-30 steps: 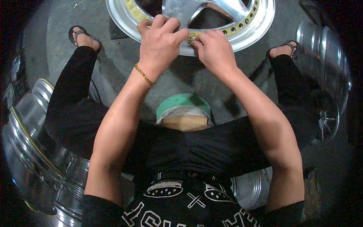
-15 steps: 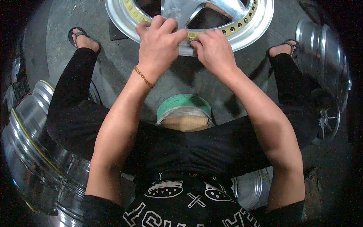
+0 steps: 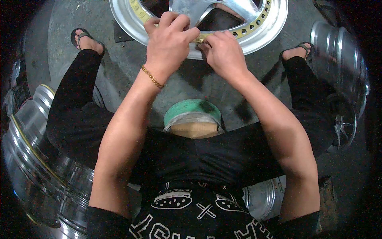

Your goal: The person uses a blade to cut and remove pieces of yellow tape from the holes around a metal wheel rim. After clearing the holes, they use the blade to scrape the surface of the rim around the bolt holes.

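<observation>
A silver wheel rim (image 3: 263, 44) lies in front of me at the top of the view, with a yellow band (image 3: 251, 28) running round its ring of holes. My left hand (image 3: 168, 44) bends over the near edge of this band, fingers curled and index finger pointing to the right. Its fingertips and thumb are mostly hidden, so whatever they grip does not show. Close beside it, my right hand (image 3: 226, 51) has thumb and index finger pinched together on the band; what lies between them is too small to make out.
Shiny wheel barrels (image 3: 32, 159) are piled at my left, and another barrel (image 3: 338, 59) stands at the right. A spoked wheel (image 3: 345, 125) is by my right knee. Between my legs is a round green-edged object (image 3: 191, 108). My sandalled feet flank the rim.
My left hand has shifted slightly up over the rim, its fingers rising a little. The right hand keeps its pinch in almost the same spot, its wrist barely moved.
</observation>
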